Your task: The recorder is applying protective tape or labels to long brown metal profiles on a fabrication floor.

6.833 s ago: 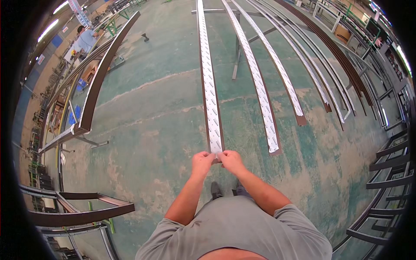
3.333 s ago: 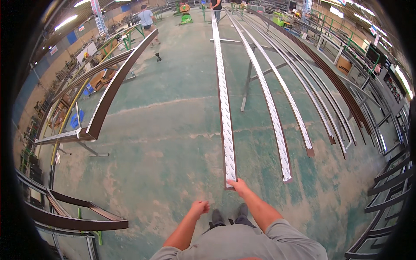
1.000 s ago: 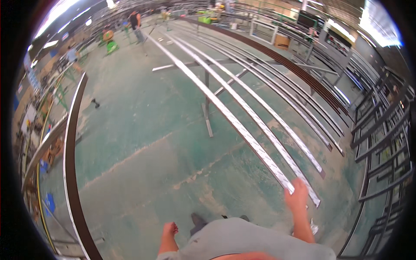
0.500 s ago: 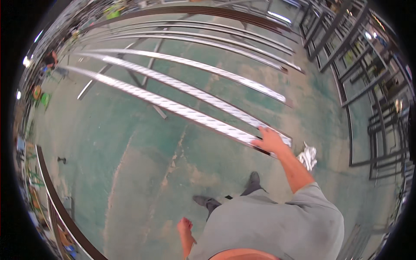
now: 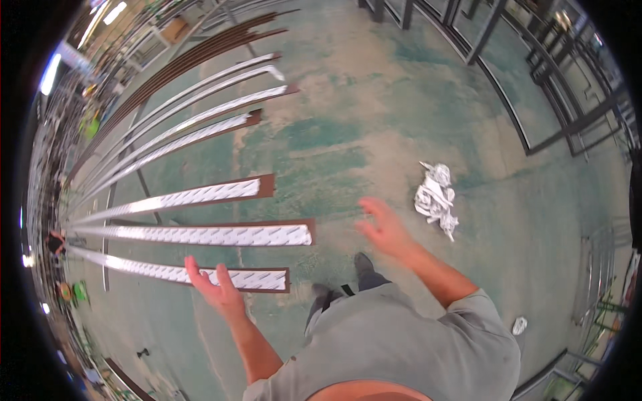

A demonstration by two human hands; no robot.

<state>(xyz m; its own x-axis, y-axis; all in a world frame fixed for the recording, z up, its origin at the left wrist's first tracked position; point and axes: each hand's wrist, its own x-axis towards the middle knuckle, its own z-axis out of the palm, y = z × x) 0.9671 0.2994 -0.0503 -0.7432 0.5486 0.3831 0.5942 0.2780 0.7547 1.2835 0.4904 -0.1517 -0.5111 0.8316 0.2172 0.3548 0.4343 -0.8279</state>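
Long brown metal profiles covered with white patterned film lie side by side on the left. Over the nearest profile [image 5: 264,279] is my left hand [image 5: 221,294], thumb and fingers apart and nothing in them. Whether it touches the film I cannot tell. My right hand [image 5: 386,232] is held out above the floor, beyond the end of the middle profile [image 5: 221,234], its fingers spread and holding nothing. Brown metal shows bare at the end of a third profile [image 5: 266,185]. To the right of my right hand, a crumpled heap of white film [image 5: 436,199] lies on the floor.
More filmed profiles and dark brown bars [image 5: 194,53] stretch along the upper left, with grey crossbars [image 5: 146,194] under the profiles. Grey metal frames [image 5: 498,93] stand at the upper right. A small white wad [image 5: 519,325] lies at lower right. Another person [image 5: 55,242] is at the far left.
The view has swung right, so the profiles now sit on the left. My right hand has come away from the profile ends. My left hand has risen and its fingers have opened.
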